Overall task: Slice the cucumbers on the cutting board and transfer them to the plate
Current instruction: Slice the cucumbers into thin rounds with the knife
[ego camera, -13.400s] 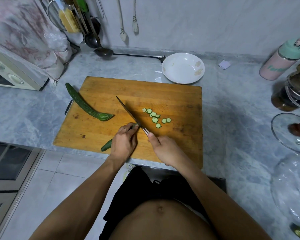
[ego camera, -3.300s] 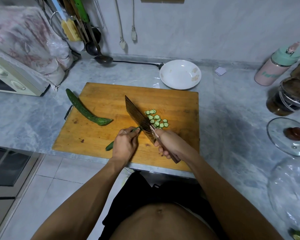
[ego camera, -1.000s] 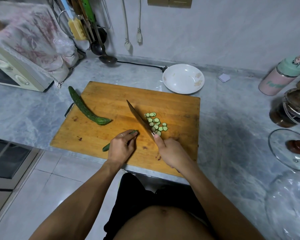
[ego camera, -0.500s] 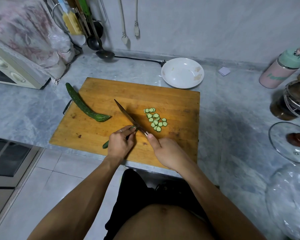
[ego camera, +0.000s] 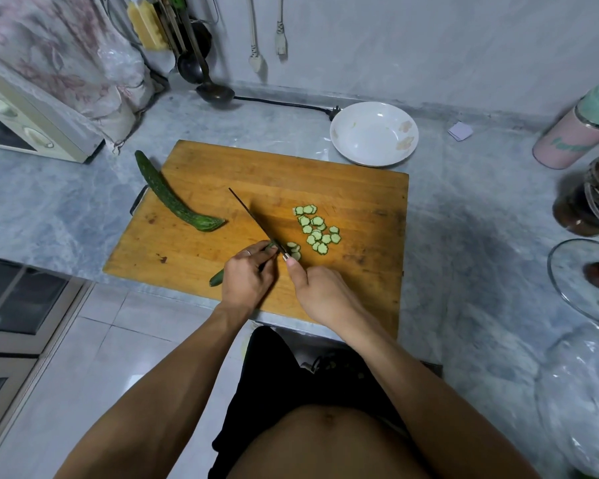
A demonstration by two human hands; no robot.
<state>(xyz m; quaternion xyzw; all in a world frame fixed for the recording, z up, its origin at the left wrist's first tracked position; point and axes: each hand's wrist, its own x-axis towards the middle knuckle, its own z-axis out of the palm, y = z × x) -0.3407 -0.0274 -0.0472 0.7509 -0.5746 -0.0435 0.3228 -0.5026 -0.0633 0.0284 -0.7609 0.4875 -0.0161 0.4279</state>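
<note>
On the wooden cutting board (ego camera: 222, 181) my left hand (ego camera: 248, 283) holds down a partly cut cucumber (ego camera: 217, 279), its dark green end sticking out to the left. My right hand (ego camera: 320, 293) grips the handle of a knife (ego camera: 253, 221), blade edge down at the cucumber's cut end beside my left fingertips. Several pale green slices (ego camera: 317, 229) lie in a loose heap to the right of the blade. A whole cucumber (ego camera: 168, 198) lies across the board's left edge. The white plate (ego camera: 374, 133) sits behind the board's right corner, with no slices on it.
A toaster oven (ego camera: 21, 126) under a cloth stands at the far left. Ladles (ego camera: 201, 74) hang at the back wall. A pink flask (ego camera: 574, 136), a dark jar (ego camera: 588, 202) and a glass lid (ego camera: 588, 278) stand on the right counter. The counter edge runs just under my hands.
The heap of slices has grown since the earliest frame. Over the last second the blade tilted flat then came back down edge-on at the cucumber's cut end. Both hands stay in place.
</note>
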